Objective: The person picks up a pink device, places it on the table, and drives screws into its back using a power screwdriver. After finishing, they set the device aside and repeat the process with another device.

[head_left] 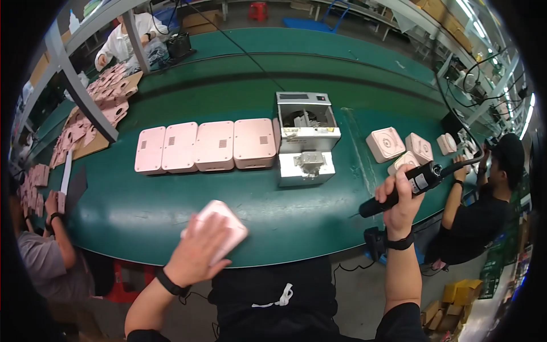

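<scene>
Where left hand (196, 251) covers pink casing (219, 225), underside hidden, right hand (401, 202) gripping screwdriver (407, 188)

On the green conveyor belt (171, 211) I see four pale pink rectangular casings (205, 146) lined up touching, beside a white open-fronted screw-feeder box (306, 122). Cream square housings (399, 145) sit farther right. Flat pink cut-out panels (108, 94) cover brown cardboard sheets (97, 145) at far left.
</scene>
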Motion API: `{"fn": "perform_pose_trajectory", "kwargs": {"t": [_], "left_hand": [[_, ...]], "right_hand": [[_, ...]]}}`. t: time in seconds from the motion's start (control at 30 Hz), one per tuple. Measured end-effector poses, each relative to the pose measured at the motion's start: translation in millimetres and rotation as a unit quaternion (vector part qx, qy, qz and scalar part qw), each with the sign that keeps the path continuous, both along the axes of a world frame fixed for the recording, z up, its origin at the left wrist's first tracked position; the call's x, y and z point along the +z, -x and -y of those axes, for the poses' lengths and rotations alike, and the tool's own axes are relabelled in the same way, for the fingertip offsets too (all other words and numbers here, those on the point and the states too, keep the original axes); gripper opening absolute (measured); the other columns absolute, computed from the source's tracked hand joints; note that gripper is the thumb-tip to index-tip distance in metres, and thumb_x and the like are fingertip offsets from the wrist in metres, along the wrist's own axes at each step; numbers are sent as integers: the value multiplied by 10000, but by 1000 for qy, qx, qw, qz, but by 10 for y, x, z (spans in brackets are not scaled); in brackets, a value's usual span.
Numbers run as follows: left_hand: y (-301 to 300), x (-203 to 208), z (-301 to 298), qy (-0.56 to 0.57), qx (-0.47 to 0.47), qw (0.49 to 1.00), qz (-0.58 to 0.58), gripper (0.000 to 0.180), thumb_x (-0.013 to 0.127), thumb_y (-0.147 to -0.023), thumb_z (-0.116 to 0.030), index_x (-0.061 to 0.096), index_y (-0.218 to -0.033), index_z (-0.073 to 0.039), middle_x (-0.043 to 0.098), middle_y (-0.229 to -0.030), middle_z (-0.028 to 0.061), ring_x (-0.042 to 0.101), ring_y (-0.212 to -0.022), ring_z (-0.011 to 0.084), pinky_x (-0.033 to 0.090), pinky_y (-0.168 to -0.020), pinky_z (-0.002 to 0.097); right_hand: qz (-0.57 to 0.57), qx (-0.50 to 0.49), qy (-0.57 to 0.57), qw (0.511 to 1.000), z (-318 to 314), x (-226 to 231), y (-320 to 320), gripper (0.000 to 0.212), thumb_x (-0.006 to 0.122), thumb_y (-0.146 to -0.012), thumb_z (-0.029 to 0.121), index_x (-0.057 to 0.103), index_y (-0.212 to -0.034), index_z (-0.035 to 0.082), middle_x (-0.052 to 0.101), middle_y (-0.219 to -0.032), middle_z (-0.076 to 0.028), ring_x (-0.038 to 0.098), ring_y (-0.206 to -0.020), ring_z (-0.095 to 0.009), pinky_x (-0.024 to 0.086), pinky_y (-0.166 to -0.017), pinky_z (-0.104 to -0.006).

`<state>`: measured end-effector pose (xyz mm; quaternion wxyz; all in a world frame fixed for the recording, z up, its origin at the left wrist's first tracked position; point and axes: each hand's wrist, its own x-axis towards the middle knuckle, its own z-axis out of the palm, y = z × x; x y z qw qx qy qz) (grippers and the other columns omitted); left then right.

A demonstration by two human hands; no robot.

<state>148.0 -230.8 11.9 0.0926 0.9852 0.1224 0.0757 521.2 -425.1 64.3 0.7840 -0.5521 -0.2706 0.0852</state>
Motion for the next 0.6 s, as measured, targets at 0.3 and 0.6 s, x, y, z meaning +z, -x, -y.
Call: {"fn": "perform_pose_trajectory", "kwargs": {"t": [0.3, 0.6], "left_hand": [[-1321, -15, -92, 10, -286, 957, 49, 844, 794, -777, -382, 417, -1505, -183, 373, -1548, 159, 356, -1440, 352, 258, -1192, 568], [-1131, -149, -358, 251, -135, 956, 65, 919, 888, -644, -409, 508, -1454, -203, 446, -1419, 207, 509, -1263, 395, 458, -1048, 479]], "right_hand": [[64, 154, -79, 983, -882, 699, 299, 132, 536, -989, 175, 481, -1017, 59, 522, -663, -65, 489, -491, -157, 449, -510, -336], [111, 154, -4, 982, -1258, 648, 207, 149, 568, -977, 191, 506, -991, 56, 527, -649, -69, 508, -493, -167, 465, -520, -349]]}}
